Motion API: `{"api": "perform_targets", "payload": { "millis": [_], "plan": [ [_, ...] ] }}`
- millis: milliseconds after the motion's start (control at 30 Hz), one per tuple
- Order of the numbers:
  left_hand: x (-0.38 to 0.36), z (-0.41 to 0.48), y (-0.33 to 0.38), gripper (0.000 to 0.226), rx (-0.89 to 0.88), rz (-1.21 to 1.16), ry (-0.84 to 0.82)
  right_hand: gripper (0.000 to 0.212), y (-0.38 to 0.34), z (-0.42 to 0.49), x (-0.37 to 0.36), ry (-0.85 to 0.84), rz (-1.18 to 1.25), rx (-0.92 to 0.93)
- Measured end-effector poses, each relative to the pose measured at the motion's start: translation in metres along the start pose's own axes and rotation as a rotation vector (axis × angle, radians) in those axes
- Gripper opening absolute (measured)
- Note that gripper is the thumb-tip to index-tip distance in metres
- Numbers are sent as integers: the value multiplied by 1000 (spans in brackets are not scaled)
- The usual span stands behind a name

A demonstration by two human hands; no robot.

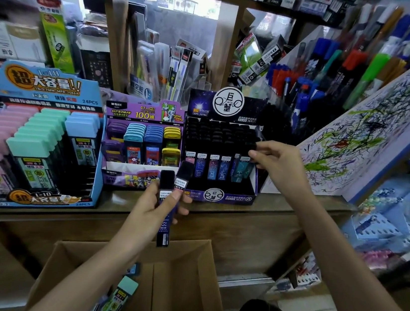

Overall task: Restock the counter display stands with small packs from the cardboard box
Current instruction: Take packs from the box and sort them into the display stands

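Observation:
My left hand (159, 205) grips two slim black-capped lead packs (171, 192) upright above the open cardboard box (182, 282), just in front of the counter edge. My right hand (280, 162) pinches the black cap of one pack (245, 166) at the right end of the front row of the dark purple zodiac display stand (222, 147). That stand holds rows of black-capped packs. A few packs (120, 298), one with a mint cap, lie in the box's left part.
On the wooden counter (256, 209) stand a blue large-capacity stand (39, 138) with pastel packs and a purple Ultraman stand (143, 142). A scribbled test board (374, 130) leans at the right beside pen racks (340, 68). Shelves of stock fill the back.

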State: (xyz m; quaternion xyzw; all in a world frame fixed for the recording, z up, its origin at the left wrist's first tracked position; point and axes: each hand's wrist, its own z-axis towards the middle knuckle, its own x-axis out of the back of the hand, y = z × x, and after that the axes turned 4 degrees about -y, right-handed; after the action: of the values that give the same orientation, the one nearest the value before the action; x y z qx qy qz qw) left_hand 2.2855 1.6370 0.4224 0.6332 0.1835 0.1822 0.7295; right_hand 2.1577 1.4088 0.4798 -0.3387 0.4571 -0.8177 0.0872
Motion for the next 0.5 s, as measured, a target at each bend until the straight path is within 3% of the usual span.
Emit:
{"api": "perform_targets", "payload": {
  "millis": [300,500],
  "plan": [
    [-3,-1,0,36,5,-10,11,29,10,2,-11,3,29,-83],
    [-5,-2,1,32,-8,17,9,19,10,5,-16,20,-46,-124]
  ]
}}
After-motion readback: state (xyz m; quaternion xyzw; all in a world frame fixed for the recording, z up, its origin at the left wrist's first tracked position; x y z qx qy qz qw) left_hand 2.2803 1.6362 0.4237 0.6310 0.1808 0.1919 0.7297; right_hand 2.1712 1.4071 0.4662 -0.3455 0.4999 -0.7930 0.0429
